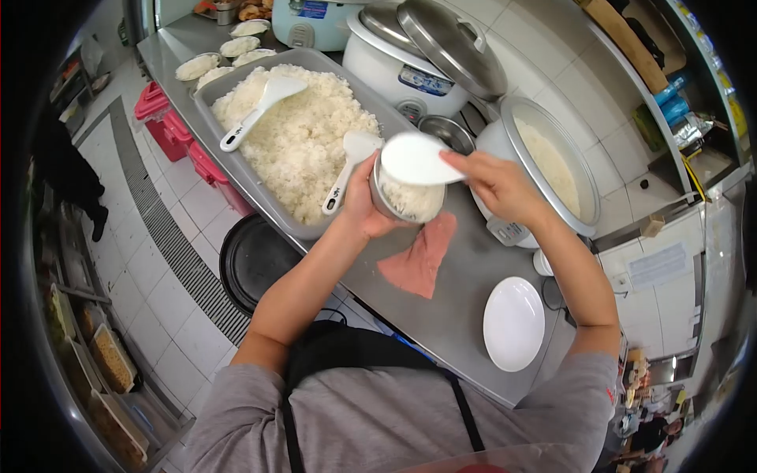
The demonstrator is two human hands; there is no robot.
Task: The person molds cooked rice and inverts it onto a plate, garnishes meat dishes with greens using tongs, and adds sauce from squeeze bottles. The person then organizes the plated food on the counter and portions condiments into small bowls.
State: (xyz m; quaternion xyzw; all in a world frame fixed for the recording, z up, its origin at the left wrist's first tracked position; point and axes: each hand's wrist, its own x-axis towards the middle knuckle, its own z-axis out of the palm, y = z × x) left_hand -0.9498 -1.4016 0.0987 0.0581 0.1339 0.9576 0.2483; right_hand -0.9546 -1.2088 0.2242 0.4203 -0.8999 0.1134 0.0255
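Beside rice tray (306,231): I note left fingers (381,226) curled round bowl (381,199), right fingers (459,160) pinching blurred white item (414,159). Cooker label (426,80), paddle markings (336,193): illegible.

White floor tiles (150,292), dark slotted drain (146,185)

White implement (416,160) in the right hand (498,181): blurred, possibly a paddle; it partly hides the rice in the bowl (380,196). Light-blue cooker (315,30): cropped by the top edge. Wall sheet (659,265): print too small to read.
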